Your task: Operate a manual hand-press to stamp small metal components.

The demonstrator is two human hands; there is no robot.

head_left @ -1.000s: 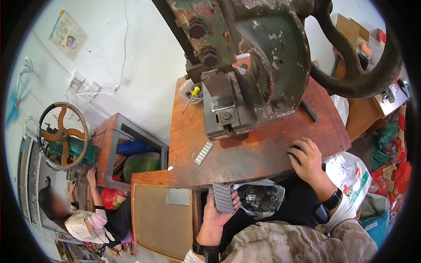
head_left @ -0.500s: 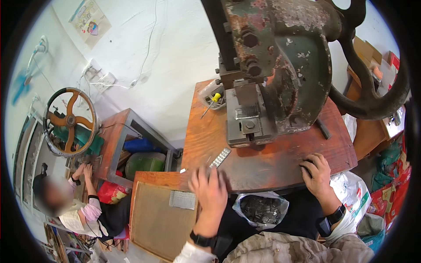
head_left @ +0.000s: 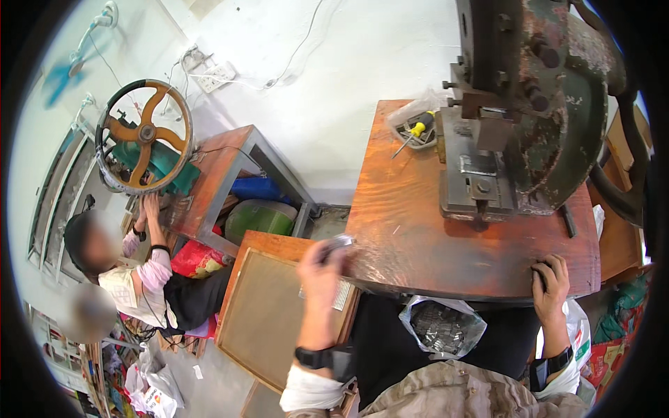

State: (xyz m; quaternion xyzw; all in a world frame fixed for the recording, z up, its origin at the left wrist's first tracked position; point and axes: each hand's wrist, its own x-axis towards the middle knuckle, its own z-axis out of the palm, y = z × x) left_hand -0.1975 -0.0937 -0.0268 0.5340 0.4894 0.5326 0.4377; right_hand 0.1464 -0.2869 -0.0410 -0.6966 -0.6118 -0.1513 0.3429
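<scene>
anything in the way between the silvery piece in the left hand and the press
Nothing visible blocks it: only a thin, pale sliver lies on the tabletop between the silvery piece in the left hand and the press. The screwdriver lies left of the press.

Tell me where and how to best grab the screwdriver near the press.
Probably by the thick yellow-and-black handle, from above and its left. The handle lies over the plastic tub, its thin metal shaft slants out past the rim toward you and left, and the press stands close on the right.
</scene>
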